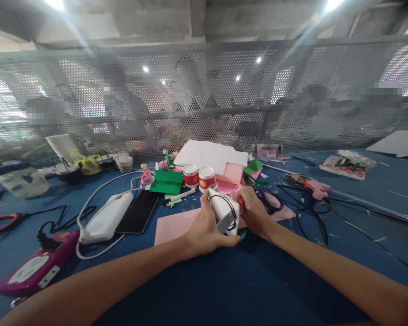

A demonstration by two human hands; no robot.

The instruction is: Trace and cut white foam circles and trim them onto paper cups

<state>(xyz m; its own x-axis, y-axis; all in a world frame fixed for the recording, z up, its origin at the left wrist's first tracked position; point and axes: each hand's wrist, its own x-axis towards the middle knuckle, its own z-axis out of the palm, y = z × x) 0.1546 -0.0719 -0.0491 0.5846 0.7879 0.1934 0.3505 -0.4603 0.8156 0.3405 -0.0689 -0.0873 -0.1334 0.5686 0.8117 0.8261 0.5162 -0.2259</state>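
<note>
My left hand is wrapped round a small white paper box with a thin black cord looped over it and a grey side facing down. The box is held tilted above a pink paper sheet. Close against its right side, my right hand has its fingers closed on a small red object, mostly hidden, whose kind I cannot make out. Just beyond the box stand two red-and-white cups. Dark blue scissor handles lie beside my right hand.
Left of my hands are a black phone, a white power bank with a looping cable, and a purple power strip. A pink glue gun and black cords lie at right. A perforated metal screen rises behind the blue table.
</note>
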